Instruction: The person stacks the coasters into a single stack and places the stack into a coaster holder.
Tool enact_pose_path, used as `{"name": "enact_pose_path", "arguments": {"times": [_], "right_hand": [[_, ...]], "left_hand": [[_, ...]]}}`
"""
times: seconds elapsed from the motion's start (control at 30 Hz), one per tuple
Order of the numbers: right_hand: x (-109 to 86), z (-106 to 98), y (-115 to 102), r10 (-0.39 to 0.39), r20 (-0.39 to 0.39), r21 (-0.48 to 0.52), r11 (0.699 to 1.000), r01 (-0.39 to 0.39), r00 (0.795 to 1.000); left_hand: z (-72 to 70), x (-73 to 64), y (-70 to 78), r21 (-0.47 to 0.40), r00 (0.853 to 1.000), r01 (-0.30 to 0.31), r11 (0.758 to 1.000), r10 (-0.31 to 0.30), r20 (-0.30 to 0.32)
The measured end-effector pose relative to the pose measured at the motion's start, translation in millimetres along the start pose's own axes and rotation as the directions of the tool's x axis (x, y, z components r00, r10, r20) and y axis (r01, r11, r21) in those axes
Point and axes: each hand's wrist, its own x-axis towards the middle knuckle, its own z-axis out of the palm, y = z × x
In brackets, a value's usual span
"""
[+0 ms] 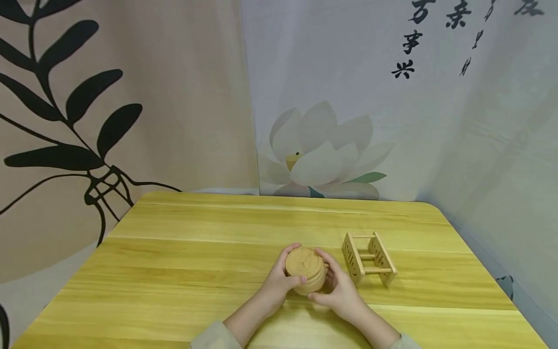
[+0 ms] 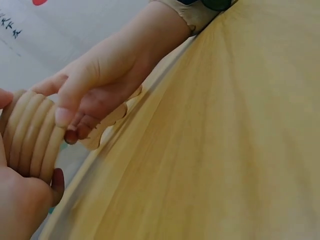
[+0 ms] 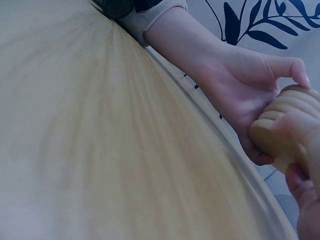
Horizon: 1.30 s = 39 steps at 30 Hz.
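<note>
A stack of round wooden coasters (image 1: 305,264) is held between both hands, tilted, with a shadow on the table under it. Its layered edges (image 2: 32,135) show in the left wrist view. My left hand (image 1: 276,283) grips it from the left, thumb across the near edge and fingers around the far side. On the right side, my right hand (image 1: 342,293) holds it with thumb at the near lower edge and a finger at the far edge. Close by on the right stands a small wooden slotted rack (image 1: 368,261) with crossbars.
The light wooden table (image 1: 174,271) extends around the hands, its back edge meeting patterned cloth hangings (image 1: 327,97). To the right of the table hangs pale cloth (image 1: 501,184).
</note>
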Motion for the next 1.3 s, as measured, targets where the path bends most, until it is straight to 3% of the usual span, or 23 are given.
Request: {"name": "enact_pose_path", "arguments": {"times": [0.2, 0.43, 0.73, 1.07, 1.3], "right_hand": [[1.2, -1.7, 0.3, -0.06, -0.042, 0.041, 0.997, 0.062, 0.997], [2.6, -1.5, -3.8, -0.059, -0.123, 0.072, 0.995, 0.068, 0.991], [2.6, 2.4, -13.1, -0.145, -0.243, 0.115, 0.978, 0.177, 0.959], [2.4, 4.7, -15.6, -0.252, -0.342, 0.052, 0.957, 0.287, 0.905], [1.1, 4.1, -14.4, -0.274, -0.354, 0.012, 0.955, 0.297, 0.894]], "left_hand": [[2.4, 3.6, 3.8, -0.118, 1.0, 0.016, 0.993, -0.016, -0.004], [7.8, 6.4, 6.7, -0.206, 1.0, 0.004, 0.979, -0.009, -0.022], [22.1, 14.2, 9.0, -0.39, 0.997, -0.079, 0.917, 0.07, -0.039], [41.8, 20.0, 9.5, -0.517, 0.994, -0.105, 0.849, 0.08, -0.071], [48.6, 20.7, 7.5, -0.533, 0.994, -0.104, 0.84, 0.068, -0.088]]}}
